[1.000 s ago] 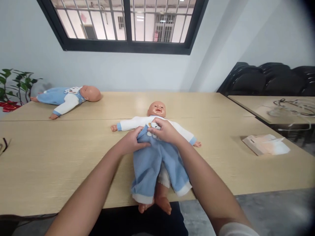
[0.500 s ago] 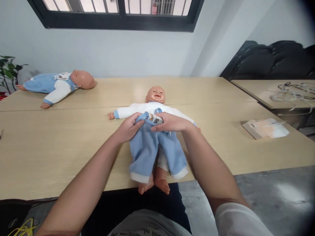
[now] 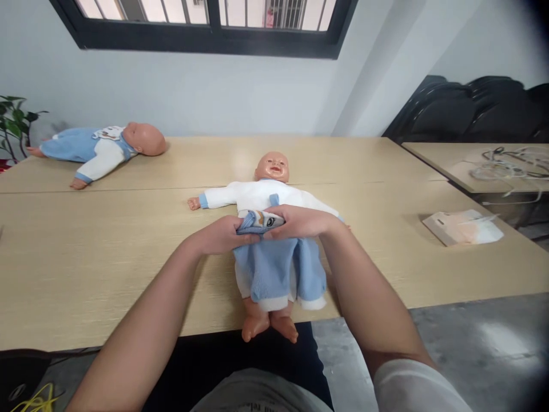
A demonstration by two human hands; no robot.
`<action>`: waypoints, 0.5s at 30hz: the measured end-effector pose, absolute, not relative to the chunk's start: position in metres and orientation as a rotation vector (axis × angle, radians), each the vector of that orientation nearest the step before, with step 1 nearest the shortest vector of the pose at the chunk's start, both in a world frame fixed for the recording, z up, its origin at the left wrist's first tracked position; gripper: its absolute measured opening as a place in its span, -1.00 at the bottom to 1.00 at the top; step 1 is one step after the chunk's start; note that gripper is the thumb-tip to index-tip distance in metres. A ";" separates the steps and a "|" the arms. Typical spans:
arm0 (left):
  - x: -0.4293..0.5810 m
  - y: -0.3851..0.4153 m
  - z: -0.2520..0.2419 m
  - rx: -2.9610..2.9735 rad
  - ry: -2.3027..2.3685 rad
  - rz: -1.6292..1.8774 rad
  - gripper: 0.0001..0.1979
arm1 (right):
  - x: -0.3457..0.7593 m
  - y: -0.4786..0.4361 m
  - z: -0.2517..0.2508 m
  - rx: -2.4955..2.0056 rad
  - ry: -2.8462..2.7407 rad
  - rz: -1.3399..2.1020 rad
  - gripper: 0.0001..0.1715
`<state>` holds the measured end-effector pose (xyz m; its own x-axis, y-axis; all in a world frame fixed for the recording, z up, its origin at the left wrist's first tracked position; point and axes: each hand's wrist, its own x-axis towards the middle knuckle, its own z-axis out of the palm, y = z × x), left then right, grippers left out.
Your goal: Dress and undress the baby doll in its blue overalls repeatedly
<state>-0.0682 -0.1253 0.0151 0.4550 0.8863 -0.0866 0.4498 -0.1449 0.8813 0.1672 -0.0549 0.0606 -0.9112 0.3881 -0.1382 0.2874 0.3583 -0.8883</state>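
Second doll (image 3: 75, 145) beyond garment (image 3: 271, 274) (tissues (image 3: 465, 228) rightward)

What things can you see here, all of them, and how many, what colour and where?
Blue garment: one, blue with white cuffs, over the near doll's legs
Near doll: one, white top, lying at centre
Far doll: one, blue and white, back left
Main tabletop: one, seamed, light wood, under both dolls
Side table: one, light wood, right
Cables: uncountable tangle, white and dark, on the side table
Tissue pack: one, whitish and peach, right
Chairs: several, black, back right
Window: one, dark frame, back wall
Plant: one, green, left edge
Yellow cord: tangled, bottom left
Left hand, right hand: two, bare, gripping the garment
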 end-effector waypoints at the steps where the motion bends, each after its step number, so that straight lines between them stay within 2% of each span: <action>1: -0.068 -0.125 0.015 1.762 1.125 0.642 -0.61 | 0.167 -0.056 0.061 -0.619 -2.522 1.631 -0.70; 5: -0.070 -0.124 0.012 1.663 1.107 0.883 -0.53 | 0.162 -0.057 0.059 -0.597 -2.503 1.548 -0.60; 9: -0.070 -0.124 0.008 1.493 1.077 1.051 -0.48 | 0.156 -0.055 0.049 -0.572 -2.335 1.429 -0.60; 12: -0.069 -0.125 0.007 1.372 0.992 1.020 -0.44 | 0.155 -0.051 0.040 -0.542 -2.280 1.437 -0.64; 15: -0.070 -0.126 0.009 1.450 0.935 0.816 -0.44 | 0.156 -0.046 0.033 -0.558 -2.118 1.489 -0.66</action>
<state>-0.0698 -0.1258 0.0093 0.4370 0.8990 -0.0298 0.0922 -0.0119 0.9957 0.1565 -0.0462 0.0333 -0.7975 0.5828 0.1559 0.0507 0.3223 -0.9453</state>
